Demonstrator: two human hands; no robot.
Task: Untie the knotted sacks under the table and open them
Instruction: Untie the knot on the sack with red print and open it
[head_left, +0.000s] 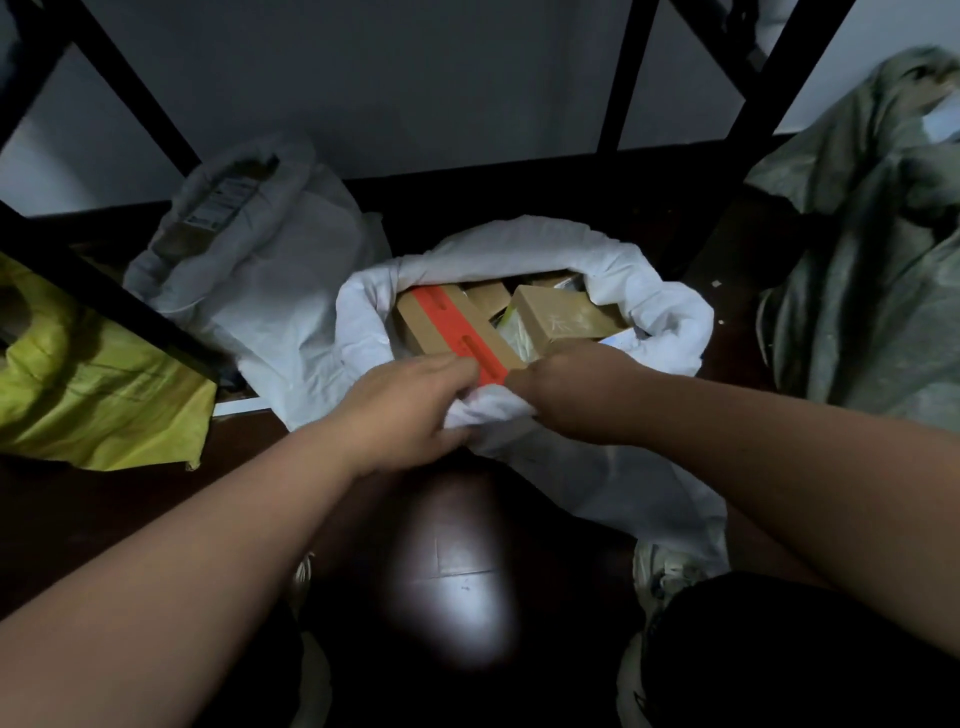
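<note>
A dark, glossy floor is filling the lower half of the view, and a bright patch of light is reflecting off it near the bottom centre. Black metal desk legs and slanting braces are crossing the upper part. Behind them a pale grey wall is running across the back, sitting in dim shadow, with a dark strip lining its foot.

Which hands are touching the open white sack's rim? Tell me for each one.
Touching, both. The head view shows the left hand and right hand gripping the bunched near rim of the white sack, with cloth showing between the fingers.
</note>
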